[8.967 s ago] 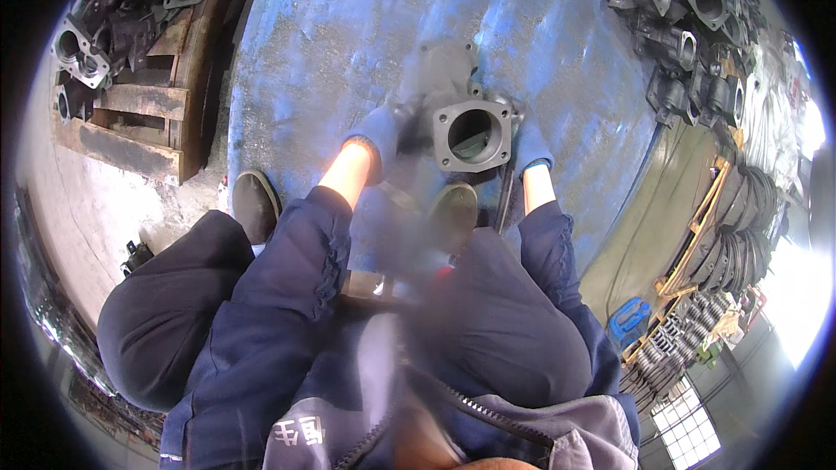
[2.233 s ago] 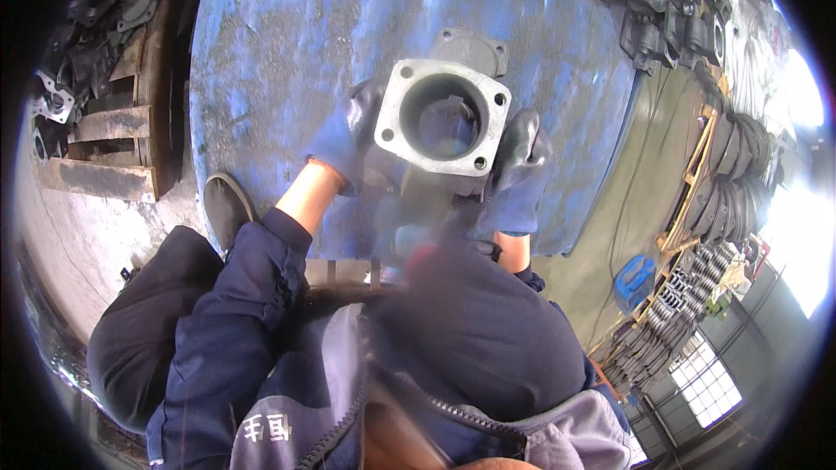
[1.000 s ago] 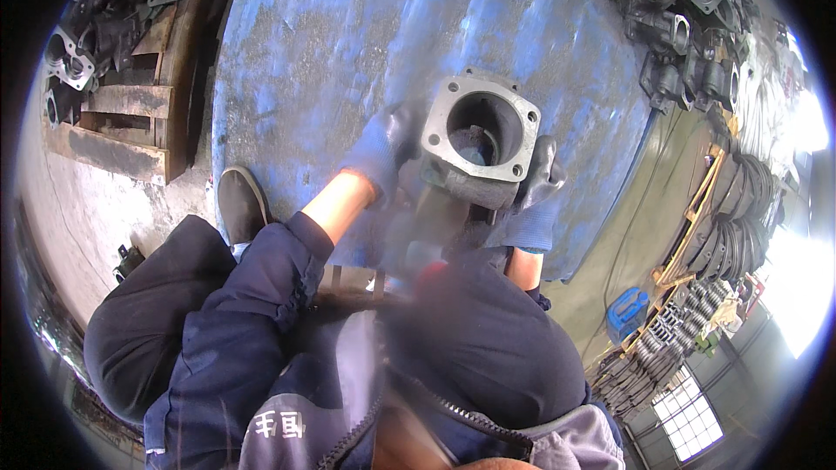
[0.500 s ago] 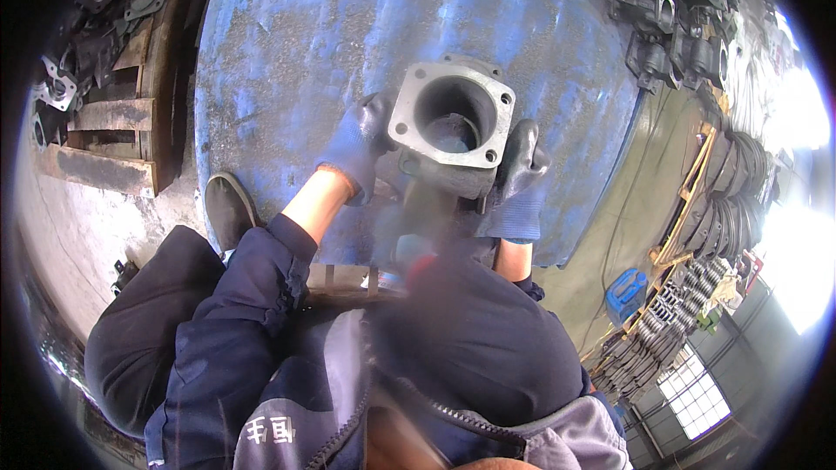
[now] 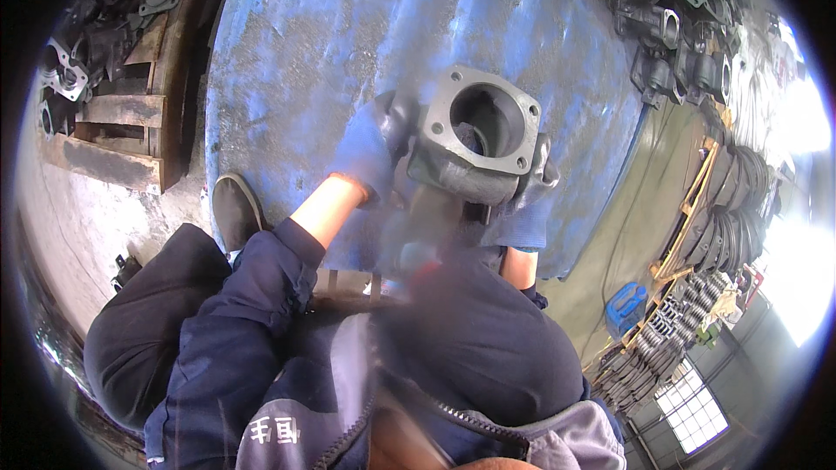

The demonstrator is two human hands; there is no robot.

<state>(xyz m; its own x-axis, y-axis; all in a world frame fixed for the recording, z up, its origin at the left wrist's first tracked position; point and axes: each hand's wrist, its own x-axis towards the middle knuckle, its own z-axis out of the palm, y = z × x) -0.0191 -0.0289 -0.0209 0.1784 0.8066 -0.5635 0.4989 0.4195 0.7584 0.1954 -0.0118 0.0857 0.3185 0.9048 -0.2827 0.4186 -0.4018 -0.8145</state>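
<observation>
Between my gloved hands is a grey cast metal housing [image 5: 470, 176], tilted, with a square flange, corner bolt holes and a wide round bore facing up. My left hand [image 5: 380, 141], in a blue and black glove, is closed on its left side. Fingers of my right hand [image 5: 533, 191], in a matching glove, curl around its right side. Below the part lies a worn blue work surface [image 5: 305, 78]. A blurred smudge in the middle of the view hides the space just under the housing.
Many similar castings [image 5: 657, 26] are heaped at the far right of the surface. On the left, a wooden pallet [image 5: 113, 157] bears more metal parts. A blue jug [image 5: 625, 309] stands on the floor at right, near stacked rings [image 5: 727, 239]. My shoe [image 5: 237, 213] is left of the surface.
Both hands have shifted the housing slightly right and turned it, so more of its left side shows and the bore faces further right. Both hands keep hold of it.
</observation>
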